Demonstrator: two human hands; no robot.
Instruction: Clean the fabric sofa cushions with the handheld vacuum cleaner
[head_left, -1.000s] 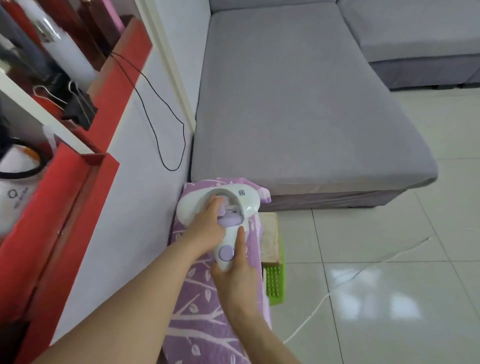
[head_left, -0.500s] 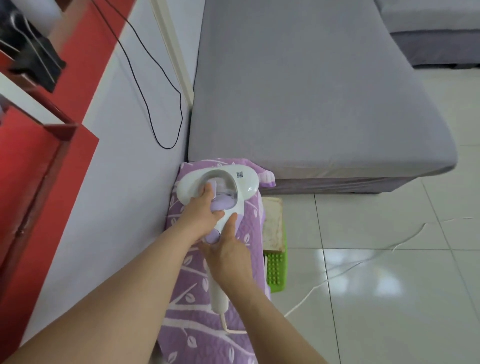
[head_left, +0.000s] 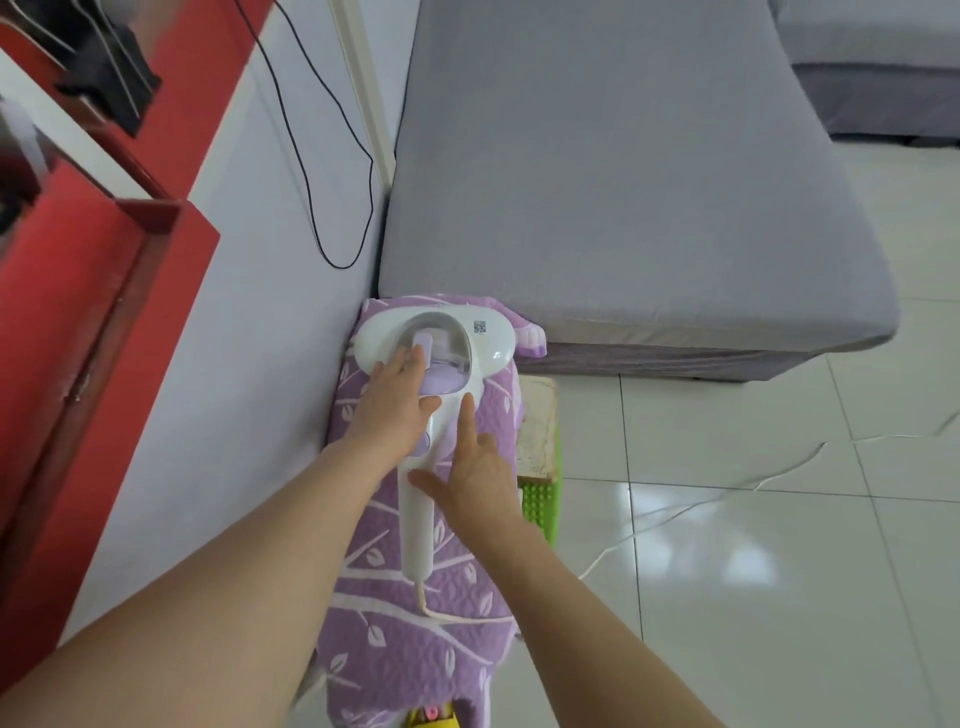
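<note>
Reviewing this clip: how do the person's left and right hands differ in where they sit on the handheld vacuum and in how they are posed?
The left hand lies over the handheld vacuum's wide head, fingers by the lilac dust cup; the right hand sits lower, beside the narrow handle. The left hand's fingers lie together, flat; the right hand's are spread, thumb across the handle. Neither hand has closed around the vacuum, which rests on the purple quilted cover, not the grey sofa cushion.

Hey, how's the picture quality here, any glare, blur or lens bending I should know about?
Head view: window glare on the glossy floor tiles; the red shelf at the left edge is motion-blurred; wide-angle bending curves the sofa cushion edges; the vacuum and both hands are sharp, evenly lit.
</note>
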